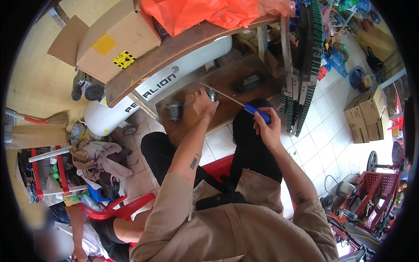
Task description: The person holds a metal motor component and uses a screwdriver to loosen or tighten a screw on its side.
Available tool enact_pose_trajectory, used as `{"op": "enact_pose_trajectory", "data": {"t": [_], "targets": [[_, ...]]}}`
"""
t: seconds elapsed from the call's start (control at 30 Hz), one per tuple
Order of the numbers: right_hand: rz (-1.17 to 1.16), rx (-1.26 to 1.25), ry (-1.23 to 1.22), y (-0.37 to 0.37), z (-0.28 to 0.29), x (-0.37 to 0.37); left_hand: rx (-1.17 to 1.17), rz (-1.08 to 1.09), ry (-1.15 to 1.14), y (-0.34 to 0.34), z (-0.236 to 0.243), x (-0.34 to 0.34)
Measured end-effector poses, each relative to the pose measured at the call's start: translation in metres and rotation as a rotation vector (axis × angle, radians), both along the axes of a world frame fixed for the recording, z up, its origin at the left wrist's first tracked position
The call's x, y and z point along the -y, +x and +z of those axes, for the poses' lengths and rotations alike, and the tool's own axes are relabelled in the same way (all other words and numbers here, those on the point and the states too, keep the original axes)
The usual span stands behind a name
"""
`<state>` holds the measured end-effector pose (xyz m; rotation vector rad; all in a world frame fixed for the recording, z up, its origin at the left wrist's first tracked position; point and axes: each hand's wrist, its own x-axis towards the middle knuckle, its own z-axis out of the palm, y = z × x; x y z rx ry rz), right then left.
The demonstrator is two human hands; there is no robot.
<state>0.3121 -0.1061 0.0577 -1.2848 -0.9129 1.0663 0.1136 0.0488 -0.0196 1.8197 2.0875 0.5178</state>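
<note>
My right hand [269,129] grips the blue handle of a long screwdriver [258,113]. Its thin metal shaft slants up and left over a low brown wooden bench [222,111]. The tip ends just beyond my left hand [204,105], whose fingers are closed at a small silvery metal part [211,94] on the bench. How far the fingers wrap round that part is partly hidden. To the left stands a dark grey cylindrical metal part [175,110], apart from both hands. A flat black case [248,82] lies at the bench's far right.
A long white tank [150,94] lies behind the bench, under a wooden shelf [131,86] bearing a cardboard box [118,41] and orange plastic [214,13]. Green-edged racks [305,74] stand at right. Another person [83,236] sits at lower left beside a red chair [118,212].
</note>
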Motion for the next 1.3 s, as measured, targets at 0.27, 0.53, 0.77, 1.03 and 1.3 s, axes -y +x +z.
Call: {"op": "enact_pose_trajectory", "data": {"t": [0.27, 0.53, 0.77, 1.03, 1.3], "targets": [[0.002, 0.032, -0.016, 0.000, 0.002, 0.001, 0.051, -0.052, 0.102, 0.001, -0.002, 0.005], [-0.006, 0.040, -0.006, 0.000, 0.003, 0.001, 0.141, -0.073, 0.078, -0.014, -0.007, -0.002], [-0.002, 0.042, -0.004, -0.001, 0.001, 0.000, 0.203, -0.018, -0.007, -0.023, -0.007, -0.001], [-0.022, 0.033, 0.000, 0.001, 0.004, 0.001, 0.090, -0.038, -0.066, -0.017, 0.004, 0.005], [0.001, 0.010, 0.027, -0.003, 0.000, -0.001, 0.442, 0.042, -0.083, -0.042, -0.037, -0.009]]}}
